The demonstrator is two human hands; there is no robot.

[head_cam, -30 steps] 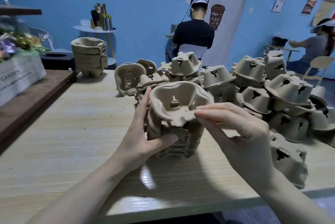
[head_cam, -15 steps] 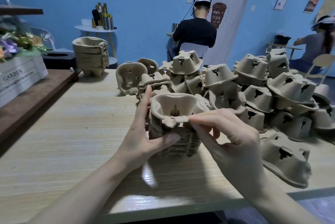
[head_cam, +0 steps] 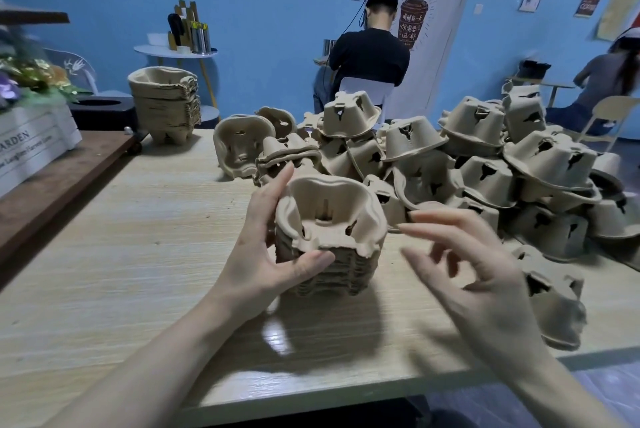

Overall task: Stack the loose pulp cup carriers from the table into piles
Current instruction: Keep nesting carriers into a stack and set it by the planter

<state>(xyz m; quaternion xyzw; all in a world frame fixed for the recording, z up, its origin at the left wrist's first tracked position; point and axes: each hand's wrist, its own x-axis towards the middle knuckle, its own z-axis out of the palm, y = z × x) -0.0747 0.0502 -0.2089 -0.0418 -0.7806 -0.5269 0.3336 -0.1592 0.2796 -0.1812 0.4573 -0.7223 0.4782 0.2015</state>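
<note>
A pile of nested brown pulp cup carriers (head_cam: 332, 254) stands on the light wooden table (head_cam: 138, 254) in front of me. My left hand (head_cam: 266, 254) grips its left side, thumb across the front, fingers up along the rim. My right hand (head_cam: 474, 272) hovers just to the right of the pile, fingers spread and loosely bent, holding nothing. A big heap of loose carriers (head_cam: 485, 168), most upside down, covers the table's right and far side. One loose carrier (head_cam: 554, 299) lies by my right wrist.
A finished tall pile of carriers (head_cam: 166, 98) stands at the far left corner. A dark wooden shelf (head_cam: 52, 185) with a white flower box (head_cam: 31, 137) runs along the left. Two people sit beyond the table with their backs turned.
My right hand has let go of the top carrier's rim and drawn back to the right. The top carrier has sunk down onto the pile. My left hand stays on the pile.
</note>
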